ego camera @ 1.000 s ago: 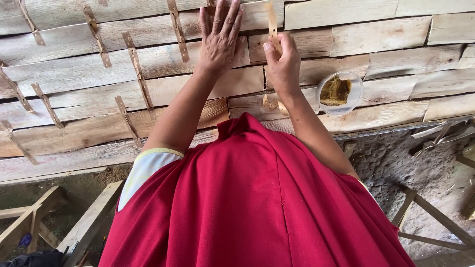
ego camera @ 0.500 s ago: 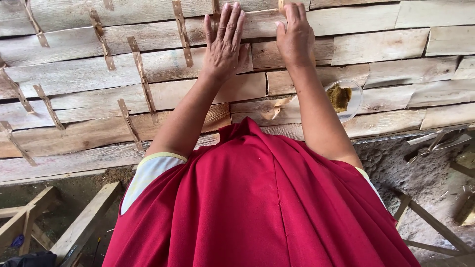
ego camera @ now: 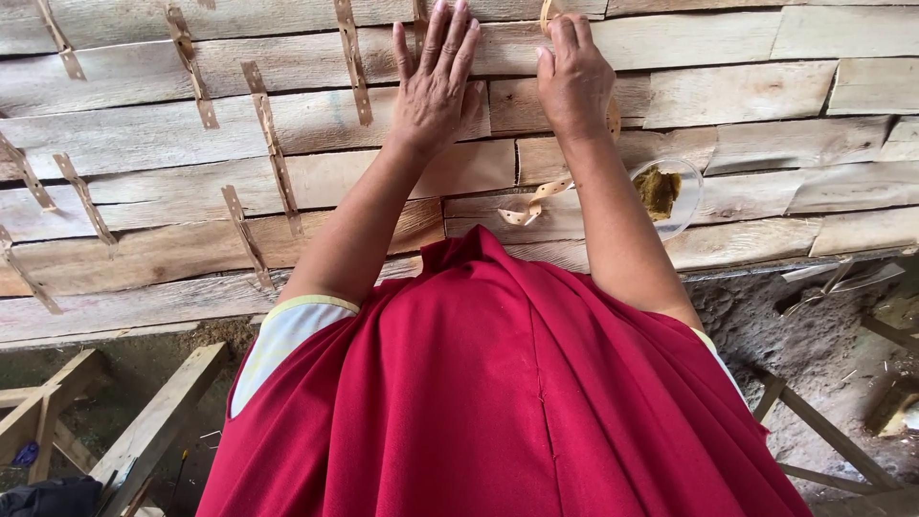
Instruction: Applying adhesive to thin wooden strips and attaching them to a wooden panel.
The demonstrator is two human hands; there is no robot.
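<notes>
While the left hand (ego camera: 436,81) lies flat on the wooden boards (ego camera: 747,96), fingers straight, slightly spread and pointing to twelve o'clock, the right hand (ego camera: 574,81) sits just beside it at three o'clock, palm down with fingers curled together over a pale perforated strip (ego camera: 536,196). That strip runs from under the right hand down to about six o'clock of it, where its loose end curls against the boards. Both forearms reach up from a red garment (ego camera: 498,383) that fills the lower middle. Boards extend freely to nine and three o'clock; their lower edge ends above rough ground (ego camera: 795,335). At four o'clock of the right hand, touching the forearm, stands a clear round bowl (ego camera: 682,191) holding a brownish mass. Glued strips (ego camera: 268,144) cross the board joints at nine o'clock.
</notes>
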